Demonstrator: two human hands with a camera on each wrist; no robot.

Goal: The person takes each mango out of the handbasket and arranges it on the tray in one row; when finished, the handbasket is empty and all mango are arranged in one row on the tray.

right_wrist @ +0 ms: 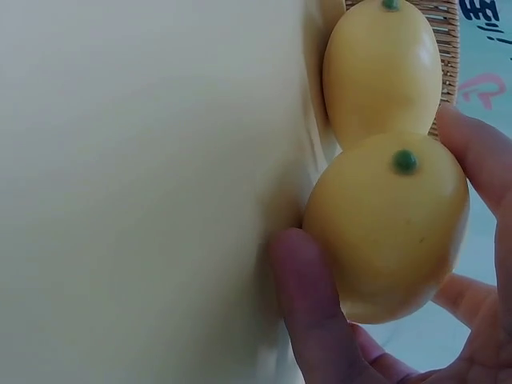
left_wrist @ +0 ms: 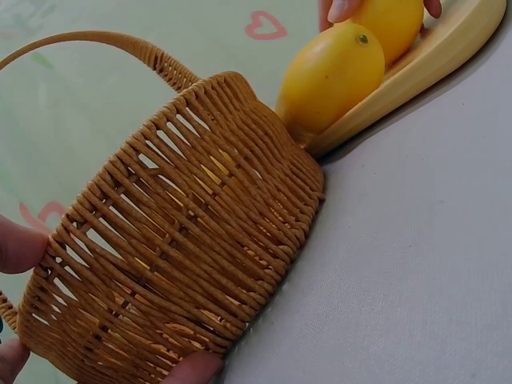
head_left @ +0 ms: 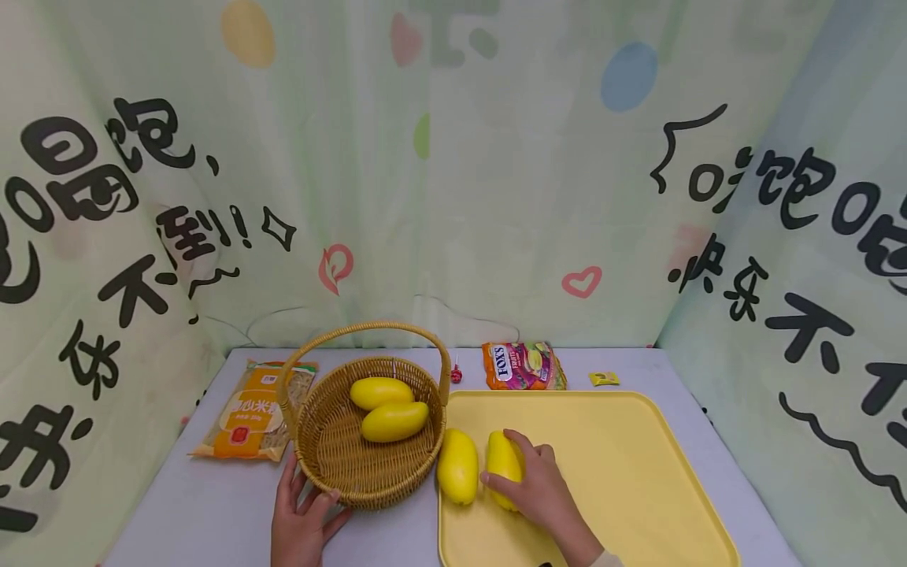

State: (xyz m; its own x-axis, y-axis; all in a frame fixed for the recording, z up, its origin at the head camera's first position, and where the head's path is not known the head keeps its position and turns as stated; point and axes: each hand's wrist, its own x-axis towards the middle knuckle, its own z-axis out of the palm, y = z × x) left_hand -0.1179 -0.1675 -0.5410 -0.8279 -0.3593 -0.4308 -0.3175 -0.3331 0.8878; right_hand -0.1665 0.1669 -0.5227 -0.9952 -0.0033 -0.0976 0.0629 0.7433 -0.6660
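Right of the basket: my right hand, thumb and fingers pinching the gripped fruit by its sides, over the tray; can't tell if it's lifted clear.
Basket's near-left side: my left hand, fingers spread apart, gripping the rim and outer wall, seemingly to steady it.
Gripped fruit: yellow, green stem spot showing in the right wrist view; outside the basket, on its right, beyond the loose fruit.
Loose fruit: also yellow, just beside the basket's right side, at the tray's edge; contact with the wicker unclear; none of my fingers on it.
Inside the basket: upper fruit and lower fruit, toward the far right; bare weave nearer me.
Done: two fruits in, as far as shows.
Left: two out, one of them in my fingers. I'd call it about halfway, judging by these four.
Left of the basket: orange bag, lying flat, untouched.
Beyond the basket, to the right: Fox's packet, then small yellow sachet, both untouched.
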